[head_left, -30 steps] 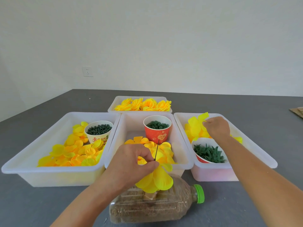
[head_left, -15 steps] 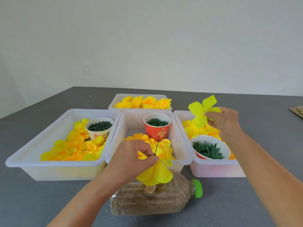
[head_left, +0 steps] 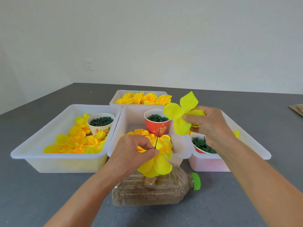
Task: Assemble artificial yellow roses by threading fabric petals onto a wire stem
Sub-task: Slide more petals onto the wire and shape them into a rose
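My left hand (head_left: 133, 151) pinches a thin dark wire stem (head_left: 157, 138) that stands upright, with yellow fabric petals (head_left: 155, 166) threaded on it below my fingers. The stem rises from a sand-filled plastic bottle (head_left: 154, 190) lying on its side. My right hand (head_left: 208, 125) holds a bright yellow four-lobed petal piece (head_left: 180, 113) up in the air, above and to the right of the stem tip, over the gap between the middle and right tubs.
Three white tubs stand in a row: left tub (head_left: 54, 163) with loose petals and a white cup of green parts (head_left: 101, 122), middle tub (head_left: 180, 154) with a red cup (head_left: 157, 123), right tub (head_left: 255, 151) with green calyxes (head_left: 202, 145). A back tub (head_left: 114, 97) holds finished roses.
My right hand lifted a yellow petal piece out of the right tub and carried it up and leftward toward the stem. My left hand stayed pinched on the wire.
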### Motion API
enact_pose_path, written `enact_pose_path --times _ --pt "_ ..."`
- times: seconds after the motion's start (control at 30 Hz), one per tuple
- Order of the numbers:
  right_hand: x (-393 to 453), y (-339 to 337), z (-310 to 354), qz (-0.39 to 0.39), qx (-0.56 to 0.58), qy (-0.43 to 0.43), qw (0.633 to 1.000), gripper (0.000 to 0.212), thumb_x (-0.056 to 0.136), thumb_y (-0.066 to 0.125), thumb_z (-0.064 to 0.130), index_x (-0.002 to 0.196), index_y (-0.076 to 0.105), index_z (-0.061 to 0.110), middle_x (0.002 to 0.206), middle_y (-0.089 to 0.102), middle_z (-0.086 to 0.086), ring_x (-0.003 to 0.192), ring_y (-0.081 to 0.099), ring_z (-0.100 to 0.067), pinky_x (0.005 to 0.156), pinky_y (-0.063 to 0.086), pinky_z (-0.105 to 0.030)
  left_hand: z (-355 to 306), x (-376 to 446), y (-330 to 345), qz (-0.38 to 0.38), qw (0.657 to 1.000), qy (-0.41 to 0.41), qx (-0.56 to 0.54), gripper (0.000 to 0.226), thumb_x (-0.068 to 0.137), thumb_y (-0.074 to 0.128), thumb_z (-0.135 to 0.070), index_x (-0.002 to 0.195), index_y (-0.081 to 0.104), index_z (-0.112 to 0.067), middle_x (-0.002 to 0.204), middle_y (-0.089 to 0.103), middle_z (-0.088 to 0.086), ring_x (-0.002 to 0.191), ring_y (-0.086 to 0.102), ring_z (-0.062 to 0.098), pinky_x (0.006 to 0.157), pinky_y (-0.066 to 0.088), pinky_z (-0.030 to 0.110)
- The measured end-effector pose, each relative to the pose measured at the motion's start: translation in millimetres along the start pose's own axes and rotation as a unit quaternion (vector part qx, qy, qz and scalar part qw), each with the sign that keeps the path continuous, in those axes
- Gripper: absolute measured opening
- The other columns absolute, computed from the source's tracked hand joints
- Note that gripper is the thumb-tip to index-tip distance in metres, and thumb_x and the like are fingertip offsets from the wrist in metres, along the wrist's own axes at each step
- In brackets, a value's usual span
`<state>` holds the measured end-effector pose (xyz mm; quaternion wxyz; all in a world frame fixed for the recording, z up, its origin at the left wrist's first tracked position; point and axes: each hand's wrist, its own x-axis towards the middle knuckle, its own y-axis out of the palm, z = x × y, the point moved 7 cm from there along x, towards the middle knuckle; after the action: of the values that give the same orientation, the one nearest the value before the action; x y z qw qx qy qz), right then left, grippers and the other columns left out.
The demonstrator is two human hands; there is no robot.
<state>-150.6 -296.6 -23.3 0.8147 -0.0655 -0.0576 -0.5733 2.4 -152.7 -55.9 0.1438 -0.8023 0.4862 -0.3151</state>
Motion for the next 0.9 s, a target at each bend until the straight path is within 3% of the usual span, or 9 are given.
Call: enact_pose_path --times 0.23,0.33,0.43,0.53,0.63,0.77,0.9 --pt "-17 25 2 0.035 -0.024 -0.04 0.998 0.018 0.079 0.066 -0.006 0.07 0.065 0.01 0.065 0.063 -0.006 0.048 0.059 -0.001 0.046 0.048 -0.015 0 1 1 -0.003 1.0 0.004 -0.004 0.012 0.074 0.077 -0.017 0.065 0.07 -0.013 0.063 0.062 -0.015 0.065 0.053 -0.004 0.058 0.035 0.007" --pt "-22 32 4 0.031 -0.057 -0.071 0.995 0.02 0.078 0.067 -0.004 0.07 0.068 0.014 0.064 0.064 -0.003 0.048 0.058 -0.001 0.05 0.05 -0.018 0 1 1 -0.003 1.0 0.007 -0.004 0.012 0.074 0.077 -0.016 0.065 0.07 -0.012 0.062 0.061 -0.015 0.065 0.052 -0.005 0.059 0.034 0.006" --pt "-25 39 7 0.026 -0.12 -0.104 0.987 0.009 0.078 0.07 0.005 0.081 0.072 0.013 0.068 0.066 0.0 0.057 0.058 -0.008 0.064 0.052 -0.029 1 0 1 0.0 1.0 0.007 -0.006 0.012 0.075 0.077 -0.016 0.066 0.071 -0.011 0.063 0.061 -0.015 0.066 0.052 -0.004 0.06 0.034 0.007" --pt "-32 48 10 0.039 -0.15 -0.141 0.978 0.01 0.079 0.072 0.01 0.088 0.075 0.011 0.067 0.066 0.006 0.057 0.057 -0.002 0.06 0.049 -0.02 1 0 2 0.0 1.0 0.009 -0.003 0.012 0.075 0.076 -0.017 0.066 0.071 -0.011 0.063 0.061 -0.015 0.065 0.053 -0.004 0.059 0.035 0.007" --pt "-39 53 13 0.056 -0.151 -0.168 0.972 0.007 0.079 0.072 0.013 0.082 0.074 0.019 0.071 0.072 -0.003 0.059 0.056 -0.007 0.056 0.047 -0.023 1 1 2 0.0 1.0 0.008 -0.003 0.013 0.075 0.076 -0.018 0.065 0.07 -0.012 0.061 0.06 -0.015 0.064 0.052 -0.002 0.058 0.035 0.008" --pt "-48 53 17 0.067 -0.142 -0.215 0.964 0.025 0.079 0.072 0.011 0.068 0.067 0.033 0.054 0.062 0.019 0.049 0.048 0.004 0.049 0.039 -0.012 3 1 2 0.003 1.0 0.003 -0.006 0.013 0.075 0.076 -0.018 0.065 0.07 -0.014 0.062 0.061 -0.016 0.065 0.052 -0.003 0.058 0.036 0.008" --pt "-56 48 19 0.064 -0.111 -0.24 0.962 0.026 0.079 0.072 0.01 0.073 0.07 0.035 0.068 0.07 0.013 0.058 0.056 0.001 0.054 0.047 -0.017 4 2 2 0.004 1.0 0.0 -0.004 0.012 0.075 0.076 -0.02 0.066 0.071 -0.014 0.063 0.062 -0.016 0.065 0.053 -0.004 0.058 0.036 0.008"
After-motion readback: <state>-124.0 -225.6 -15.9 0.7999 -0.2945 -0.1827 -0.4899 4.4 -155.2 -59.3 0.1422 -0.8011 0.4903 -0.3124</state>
